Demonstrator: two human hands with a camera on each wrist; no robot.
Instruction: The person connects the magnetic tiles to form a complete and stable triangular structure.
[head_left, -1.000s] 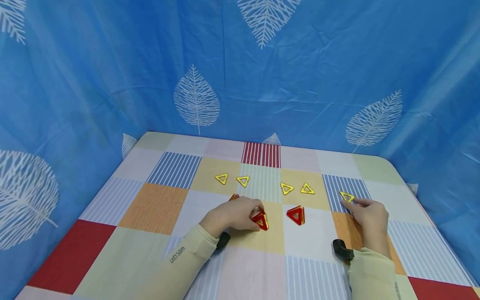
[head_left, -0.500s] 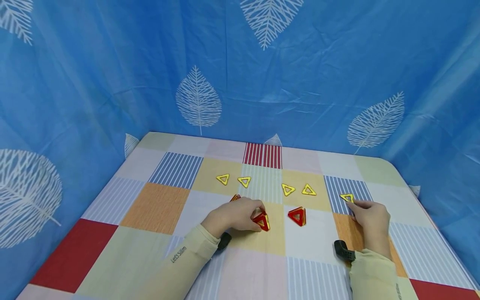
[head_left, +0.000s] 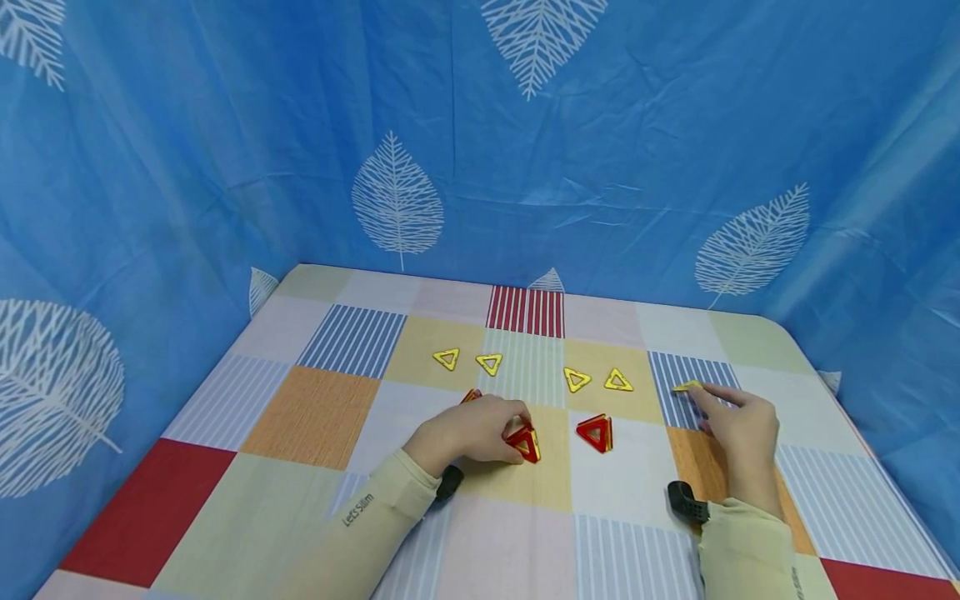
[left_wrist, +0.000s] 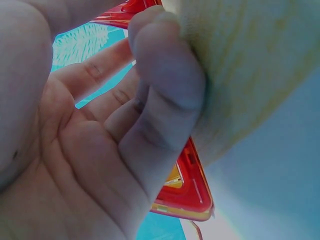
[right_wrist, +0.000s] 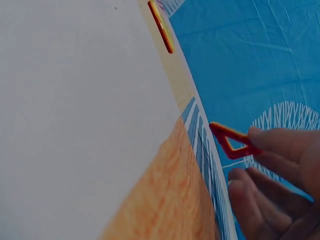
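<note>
My left hand (head_left: 480, 427) pinches a standing red-and-yellow triangle frame (head_left: 527, 443) near the table's middle. The left wrist view shows part of its red face (left_wrist: 125, 12) by the thumb and fingertip. Another red-and-yellow triangle (head_left: 471, 396) stands behind this hand, mostly hidden by it in the head view. At the right, my right hand (head_left: 744, 421) pinches a small hollow triangle (head_left: 687, 387) between thumb and finger. It looks yellow and nearly edge-on in the head view; its red side (right_wrist: 231, 155) shows in the right wrist view.
A red-and-yellow triangle (head_left: 595, 433) stands between the hands. Farther back, yellow triangles lie flat: one pair at the left (head_left: 447, 359), another pair (head_left: 618, 380) nearer the right hand. The patchwork-covered table (head_left: 300, 412) meets a blue leaf-print curtain (head_left: 637, 167).
My right hand has tipped its triangle from face-up to nearly edge-on, the fingers shifting slightly. The left hand stays in place with its triangle.
</note>
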